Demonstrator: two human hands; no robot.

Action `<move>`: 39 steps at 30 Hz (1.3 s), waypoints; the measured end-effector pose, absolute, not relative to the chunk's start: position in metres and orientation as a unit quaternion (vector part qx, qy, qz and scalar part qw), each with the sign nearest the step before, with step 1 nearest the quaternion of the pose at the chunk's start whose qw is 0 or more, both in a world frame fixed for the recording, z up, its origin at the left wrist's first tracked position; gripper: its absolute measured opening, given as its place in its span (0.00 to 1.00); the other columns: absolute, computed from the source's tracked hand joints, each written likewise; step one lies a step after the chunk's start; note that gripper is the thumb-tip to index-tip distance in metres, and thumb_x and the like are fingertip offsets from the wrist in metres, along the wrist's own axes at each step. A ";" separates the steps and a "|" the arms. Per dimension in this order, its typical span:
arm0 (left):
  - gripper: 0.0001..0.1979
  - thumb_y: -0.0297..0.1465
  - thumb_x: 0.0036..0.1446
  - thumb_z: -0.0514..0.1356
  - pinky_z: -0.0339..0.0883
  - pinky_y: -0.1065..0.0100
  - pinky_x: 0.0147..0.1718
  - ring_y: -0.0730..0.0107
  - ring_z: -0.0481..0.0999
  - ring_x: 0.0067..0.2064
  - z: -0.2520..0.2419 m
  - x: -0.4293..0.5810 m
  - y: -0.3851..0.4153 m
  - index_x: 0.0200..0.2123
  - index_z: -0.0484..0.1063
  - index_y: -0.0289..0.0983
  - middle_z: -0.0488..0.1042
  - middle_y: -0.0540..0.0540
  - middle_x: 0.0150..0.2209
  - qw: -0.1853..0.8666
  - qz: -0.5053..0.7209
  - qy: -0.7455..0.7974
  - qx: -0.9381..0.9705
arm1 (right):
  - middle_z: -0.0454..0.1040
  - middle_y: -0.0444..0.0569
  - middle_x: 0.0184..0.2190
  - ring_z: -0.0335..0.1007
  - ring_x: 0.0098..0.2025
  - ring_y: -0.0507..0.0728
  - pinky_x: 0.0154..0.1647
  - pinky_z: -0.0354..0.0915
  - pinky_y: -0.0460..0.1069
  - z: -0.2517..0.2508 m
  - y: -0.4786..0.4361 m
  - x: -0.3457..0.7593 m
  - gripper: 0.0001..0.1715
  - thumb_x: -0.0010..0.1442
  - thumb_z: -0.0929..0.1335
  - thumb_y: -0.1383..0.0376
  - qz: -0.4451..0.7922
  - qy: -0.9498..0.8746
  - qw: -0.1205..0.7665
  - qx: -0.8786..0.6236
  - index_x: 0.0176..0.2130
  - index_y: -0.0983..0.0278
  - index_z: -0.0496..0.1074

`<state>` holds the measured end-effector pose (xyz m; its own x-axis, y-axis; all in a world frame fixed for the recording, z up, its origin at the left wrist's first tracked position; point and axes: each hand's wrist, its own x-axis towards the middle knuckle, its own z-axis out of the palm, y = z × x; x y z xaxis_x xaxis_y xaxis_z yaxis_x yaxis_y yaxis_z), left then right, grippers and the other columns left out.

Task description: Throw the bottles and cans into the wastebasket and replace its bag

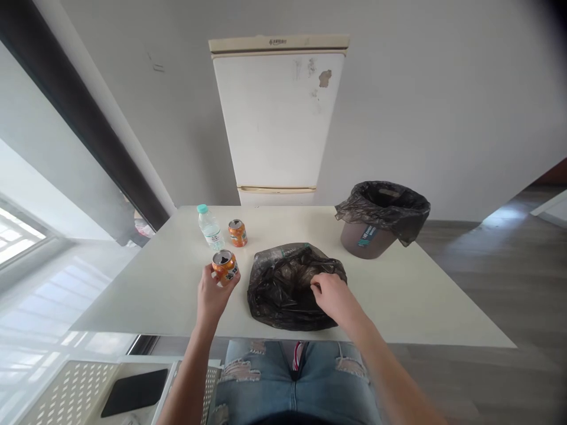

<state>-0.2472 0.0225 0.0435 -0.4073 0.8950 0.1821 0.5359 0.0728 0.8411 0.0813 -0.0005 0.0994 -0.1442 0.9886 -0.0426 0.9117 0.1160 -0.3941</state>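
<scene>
My left hand (213,295) is wrapped round an orange drink can (225,265), whose opened top faces up. Just behind it stand a second orange can (238,234) and a clear plastic bottle (209,229) with a green cap. A black plastic bag (287,301) lies crumpled on the table in front of me, with something clear showing through its far left side. The fingers of my right hand (332,292) are curled in a pinch at the bag's right side; their tips are partly hidden.
At the right of the white table (407,307) stands a brownish-grey bin (365,239) lined with a black bag. A white fridge (279,118) is behind the table. Below left, a dark flat object (135,391) rests on a pale perforated surface (73,386).
</scene>
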 end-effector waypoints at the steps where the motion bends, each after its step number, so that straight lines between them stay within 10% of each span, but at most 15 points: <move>1: 0.30 0.48 0.51 0.73 0.76 0.53 0.45 0.47 0.84 0.50 0.036 -0.250 0.029 0.51 0.66 0.44 0.81 0.39 0.51 0.201 0.449 0.708 0.507 | 0.81 0.56 0.33 0.82 0.40 0.65 0.41 0.72 0.54 0.094 0.003 0.078 0.17 0.67 0.65 0.72 0.168 -0.737 0.101 -0.647 0.33 0.62 0.81; 13: 0.35 0.44 0.53 0.72 0.72 0.48 0.57 0.45 0.76 0.61 0.019 -0.237 0.040 0.59 0.65 0.40 0.76 0.35 0.57 0.096 0.445 0.714 0.532 | 0.82 0.63 0.44 0.82 0.46 0.64 0.44 0.72 0.51 0.073 0.038 0.045 0.16 0.70 0.64 0.70 0.153 -0.717 0.048 -0.679 0.44 0.68 0.81; 18: 0.10 0.31 0.70 0.58 0.67 0.49 0.64 0.54 0.75 0.61 0.031 -0.176 -0.004 0.52 0.73 0.40 0.76 0.38 0.55 -0.012 0.499 0.565 0.657 | 0.82 0.65 0.44 0.82 0.46 0.68 0.43 0.72 0.54 0.069 0.041 0.055 0.16 0.68 0.66 0.69 0.152 -0.699 0.022 -0.699 0.51 0.68 0.80; 25: 0.34 0.35 0.63 0.66 0.63 0.41 0.67 0.39 0.63 0.71 0.026 -0.121 0.016 0.70 0.61 0.37 0.63 0.29 0.69 0.078 0.352 0.622 0.695 | 0.82 0.65 0.48 0.81 0.48 0.73 0.44 0.72 0.58 0.080 0.044 0.065 0.70 0.59 0.77 0.59 0.191 -0.728 -0.022 -0.658 0.79 0.66 0.33; 32: 0.22 0.27 0.64 0.63 0.70 0.50 0.61 0.48 0.77 0.61 0.023 -0.124 0.031 0.61 0.71 0.34 0.77 0.33 0.59 0.199 0.370 0.614 0.668 | 0.72 0.59 0.60 0.70 0.62 0.66 0.57 0.69 0.57 0.082 0.039 0.066 0.26 0.66 0.65 0.74 0.087 -0.825 0.185 -0.527 0.61 0.62 0.69; 39: 0.17 0.25 0.70 0.52 0.73 0.59 0.56 0.57 0.83 0.53 0.024 -0.127 0.033 0.51 0.79 0.38 0.83 0.39 0.51 0.290 0.423 0.581 0.632 | 0.72 0.59 0.65 0.64 0.68 0.69 0.69 0.57 0.71 0.062 0.048 0.063 0.38 0.59 0.67 0.77 0.043 -0.900 0.129 -0.414 0.65 0.59 0.68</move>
<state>-0.1275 0.0333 0.0236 -0.0333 0.9798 0.1972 0.4891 -0.1560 0.8581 0.0626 0.0475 0.0622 -0.6232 0.7567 0.1974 0.7346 0.6530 -0.1842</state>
